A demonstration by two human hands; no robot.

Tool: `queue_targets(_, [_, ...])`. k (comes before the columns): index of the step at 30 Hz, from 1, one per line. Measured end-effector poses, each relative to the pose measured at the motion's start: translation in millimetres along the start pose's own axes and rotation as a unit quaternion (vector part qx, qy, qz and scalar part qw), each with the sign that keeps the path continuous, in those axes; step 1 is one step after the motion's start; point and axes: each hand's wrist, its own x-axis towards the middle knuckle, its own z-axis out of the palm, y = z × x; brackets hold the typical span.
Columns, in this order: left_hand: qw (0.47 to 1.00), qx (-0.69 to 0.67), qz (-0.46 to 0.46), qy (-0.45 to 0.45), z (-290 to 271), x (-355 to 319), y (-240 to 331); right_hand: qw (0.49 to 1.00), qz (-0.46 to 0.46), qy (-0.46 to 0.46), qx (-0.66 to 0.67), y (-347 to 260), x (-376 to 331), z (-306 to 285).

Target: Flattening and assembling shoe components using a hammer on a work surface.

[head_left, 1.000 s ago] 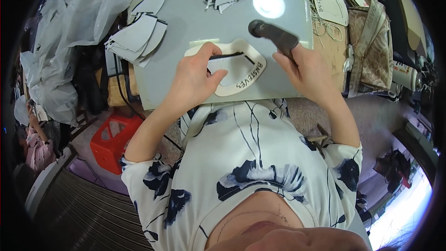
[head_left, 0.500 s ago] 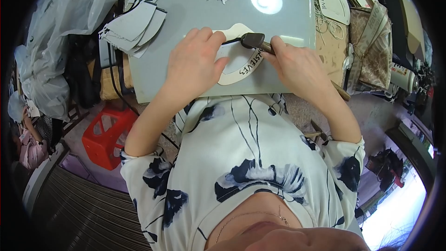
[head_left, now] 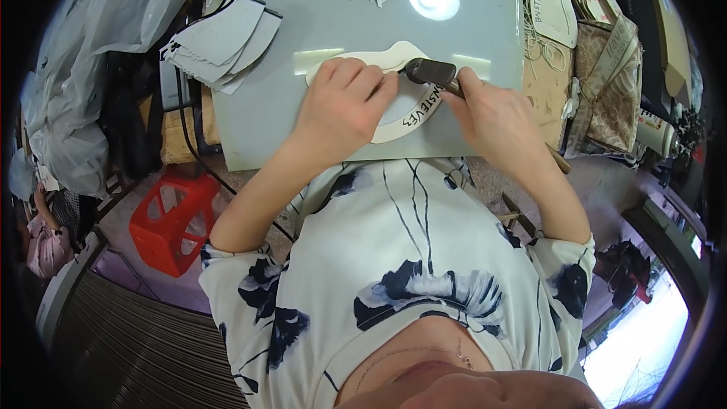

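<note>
The cream curved cut piece [head_left: 394,117] lies flat mid-desk [head_left: 303,30], long axis arcing from upper left down to the right, directly under both your hands. Your left hand [head_left: 344,102] is spread flat, pinning its upper part; your right hand [head_left: 492,117] grips the hammer [head_left: 430,73], head on the piece's inner edge. Bare desk beyond; stacked grey pieces [head_left: 223,42] well left, clutter close right.

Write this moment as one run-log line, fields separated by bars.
left hand: pressing cream curved piece flat | right hand: gripping hammer, head on piece | surface: grey table
</note>
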Motion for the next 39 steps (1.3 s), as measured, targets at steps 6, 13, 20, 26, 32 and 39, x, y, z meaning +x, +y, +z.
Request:
queue_targets(6, [0.998,0.025,0.057,-0.014,-1,4,3,1.000,0.000,0.011,-0.003,1,-1,2])
queue_targets(13, [0.994,0.039,0.072,-0.066,-7,7,3,0.999,-0.005,0.026,0.020,6,0,-5])
queue_targets(20, [0.996,0.044,0.074,-0.030,-4,5,0,0.999,-0.047,0.021,-0.019,0,1,-5])
queue_targets(26, [0.996,0.031,0.075,-0.041,-4,7,-2,0.998,-0.045,0.003,-0.031,7,3,0])
queue_targets(32, [0.996,0.039,0.068,-0.039,-9,8,-5,0.999,-0.034,-0.006,-0.041,7,3,1])
queue_targets(39, [0.997,-0.021,0.059,-0.044,-19,3,-19,1.000,-0.025,0.003,-0.016,9,4,5])
